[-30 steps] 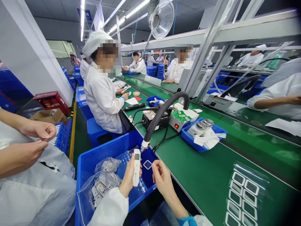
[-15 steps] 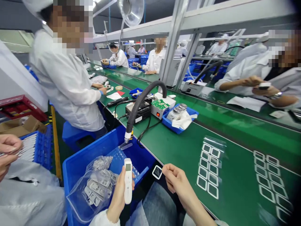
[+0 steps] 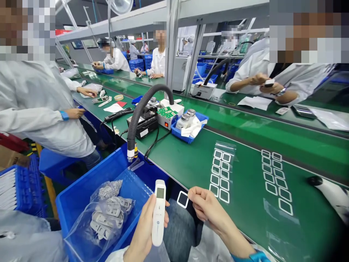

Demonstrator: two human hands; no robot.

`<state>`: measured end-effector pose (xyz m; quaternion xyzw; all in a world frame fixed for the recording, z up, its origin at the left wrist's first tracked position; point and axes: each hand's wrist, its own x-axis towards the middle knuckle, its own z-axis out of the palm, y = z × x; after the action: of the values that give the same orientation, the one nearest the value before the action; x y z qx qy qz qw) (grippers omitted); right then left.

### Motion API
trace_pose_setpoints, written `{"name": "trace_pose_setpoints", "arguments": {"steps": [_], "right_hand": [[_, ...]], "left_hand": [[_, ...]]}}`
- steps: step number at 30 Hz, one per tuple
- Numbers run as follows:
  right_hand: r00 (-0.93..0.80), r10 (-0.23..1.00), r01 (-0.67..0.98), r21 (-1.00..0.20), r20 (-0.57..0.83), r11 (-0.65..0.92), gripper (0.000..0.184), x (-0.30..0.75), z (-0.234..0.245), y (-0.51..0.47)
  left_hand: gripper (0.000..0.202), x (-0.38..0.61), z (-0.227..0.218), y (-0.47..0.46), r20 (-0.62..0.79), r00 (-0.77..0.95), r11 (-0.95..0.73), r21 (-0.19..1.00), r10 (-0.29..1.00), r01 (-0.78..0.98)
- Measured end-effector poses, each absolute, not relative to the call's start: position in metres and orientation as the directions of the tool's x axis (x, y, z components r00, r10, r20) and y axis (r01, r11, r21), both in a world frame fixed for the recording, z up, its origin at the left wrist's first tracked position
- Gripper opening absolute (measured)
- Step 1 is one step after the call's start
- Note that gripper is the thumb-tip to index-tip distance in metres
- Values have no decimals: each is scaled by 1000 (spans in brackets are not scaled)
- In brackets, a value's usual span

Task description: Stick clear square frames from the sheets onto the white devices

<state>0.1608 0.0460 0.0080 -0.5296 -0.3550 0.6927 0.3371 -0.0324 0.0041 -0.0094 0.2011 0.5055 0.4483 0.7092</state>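
Observation:
My left hand [image 3: 144, 233] grips a slim white handheld device [image 3: 159, 207] upright, its small dark screen facing me. My right hand [image 3: 207, 207] pinches a white-edged square film frame [image 3: 182, 199] at its fingertips, just past the bench edge. To the right of that hand, two groups of matching frames lie on the green bench: one on a clear sheet [image 3: 220, 174], the other [image 3: 275, 180] further right. Below my left hand, a clear bag of grey-white parts [image 3: 105, 220] lies in a blue bin [image 3: 89, 193].
A black corrugated hose [image 3: 139, 116] curves down to a nozzle above the bin. A control unit with green circuit boards [image 3: 167, 113] and a blue tray of metal jars [image 3: 188, 125] stand on the bench. A co-worker's sleeve [image 3: 27, 109] fills the left side.
The view has swung left, so the bench items sit further up and left. The film frame has moved from above the bin to my right fingertips, and the device stays in my left hand.

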Motion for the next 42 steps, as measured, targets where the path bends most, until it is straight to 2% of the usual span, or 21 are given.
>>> {"name": "trace_pose_setpoints", "arguments": {"steps": [7, 13, 17, 25, 33, 35, 37, 38, 40, 42], "right_hand": [[-240, 827, -110, -832, -508, -544, 31, 162, 12, 45], [-235, 828, -107, -833, -510, -543, 28, 163, 13, 45], [-250, 838, -88, -850, -486, -519, 33, 163, 12, 46], [-305, 889, 33, -936, -343, -350, 46, 157, 7, 47], [-291, 920, 170, -961, -261, -219, 40, 153, 4, 48], [-270, 941, 239, -961, -202, -138, 37, 152, 3, 44], [-260, 964, 396, -917, -61, 48, 32, 152, 2, 38], [-277, 960, 493, -851, 42, 180, 29, 153, 1, 34], [-357, 902, 639, -642, 242, 425, 27, 156, 0, 27], [-427, 839, 675, -500, 336, 543, 27, 161, 1, 23]], "left_hand": [[59, -14, -5, -1, -566, 182, 588, 713, 804, -382], [58, -10, -4, -2, -582, 181, 601, 699, 793, -387], [58, -10, -4, -1, -590, 177, 605, 686, 788, -405], [58, -7, -11, -3, -598, 217, 632, 681, 771, -369], [61, -3, -8, -4, -625, 200, 650, 671, 755, -357], [62, -2, -8, -4, -628, 193, 651, 671, 754, -355], [63, -1, -10, -3, -621, 186, 642, 685, 762, -345], [63, -1, -12, -3, -614, 183, 636, 695, 768, -337], [62, 0, -14, -2, -592, 182, 617, 721, 785, -316], [62, 0, -14, -2, -570, 191, 601, 745, 799, -289]]}}
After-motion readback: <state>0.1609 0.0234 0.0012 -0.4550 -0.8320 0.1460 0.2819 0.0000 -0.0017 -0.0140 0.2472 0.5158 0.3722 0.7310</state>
